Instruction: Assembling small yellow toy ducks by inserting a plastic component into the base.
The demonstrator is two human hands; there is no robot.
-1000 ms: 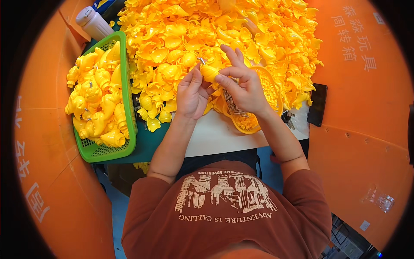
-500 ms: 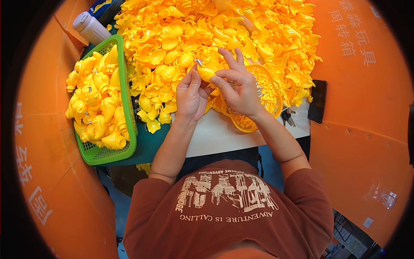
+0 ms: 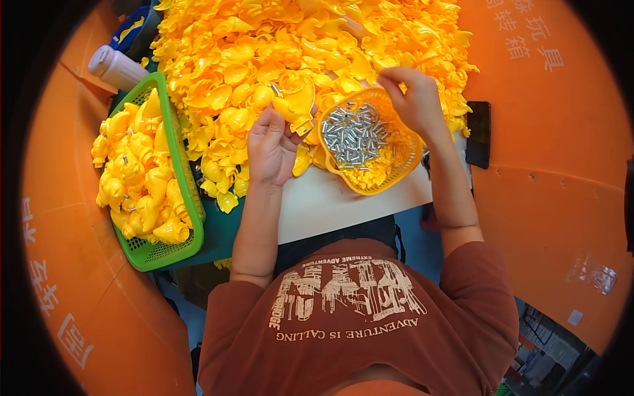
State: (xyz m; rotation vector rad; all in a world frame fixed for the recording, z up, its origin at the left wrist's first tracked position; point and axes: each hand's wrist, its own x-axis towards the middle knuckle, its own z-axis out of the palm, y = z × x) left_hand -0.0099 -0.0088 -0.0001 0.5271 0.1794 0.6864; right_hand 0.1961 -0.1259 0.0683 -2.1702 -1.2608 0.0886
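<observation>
Two hands flank the yellow basket (image 3: 370,148) of screws (image 3: 353,132): right hand (image 3: 413,99) at its far rim, fingers curled, grip unclear; left hand (image 3: 271,145), left of it, pinches a yellow shell (image 3: 295,102).

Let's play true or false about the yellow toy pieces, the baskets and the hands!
1. The left hand holds a yellow plastic piece. True.
2. The small yellow basket is full of marbles. False: it holds little silver screws.
3. The right hand is at the yellow basket's far rim. True.
4. The green basket sits on the person's right. False: it sits on the left, holding yellow toy pieces.
</observation>
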